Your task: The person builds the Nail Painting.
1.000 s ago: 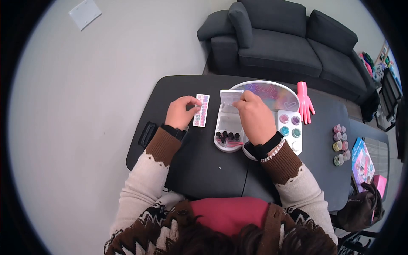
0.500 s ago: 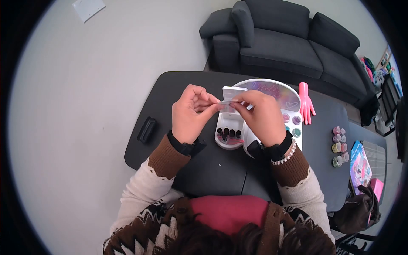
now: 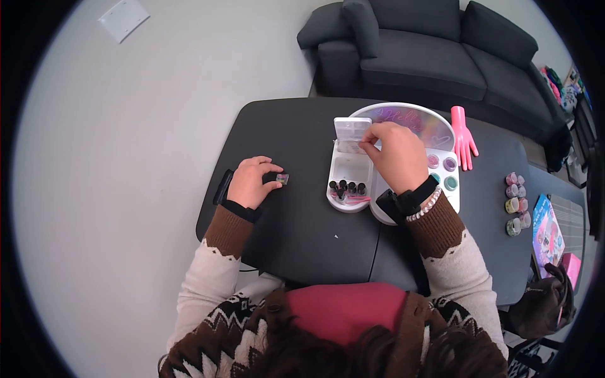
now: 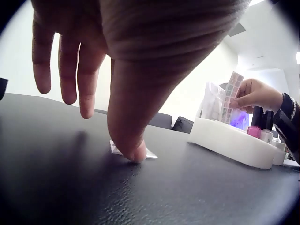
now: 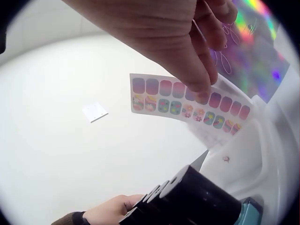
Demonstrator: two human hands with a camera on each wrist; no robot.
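Observation:
My right hand [image 3: 400,154] pinches a sheet of nail stickers [image 5: 157,107] between thumb and fingers. Two rows of pink, purple and patterned nail shapes run along it. The sheet hangs over the white manicure case [image 3: 331,167], close to its raised clear lid [image 3: 353,128]. Lower left on the table, my left hand [image 3: 251,183] has its thumb on a small shiny packet [image 4: 151,154]. Its other visible fingers stretch out straight. In the head view the packet pokes out between thumb and index finger. Black-capped nail polish bottles [image 3: 342,189] stand in the case's front compartment.
Pots of glitter [image 3: 450,183] sit in the case's right part. Behind it is a pink model hand [image 3: 463,135]. Several lidded pots [image 3: 512,205] are grouped at the table's right. A dark object [image 3: 223,186] lies beside my left wrist.
The sticker sheet first lay on the table by my left hand. Both hands then held it up together. Now only my right hand has it, and my left hand has dropped to the packet.

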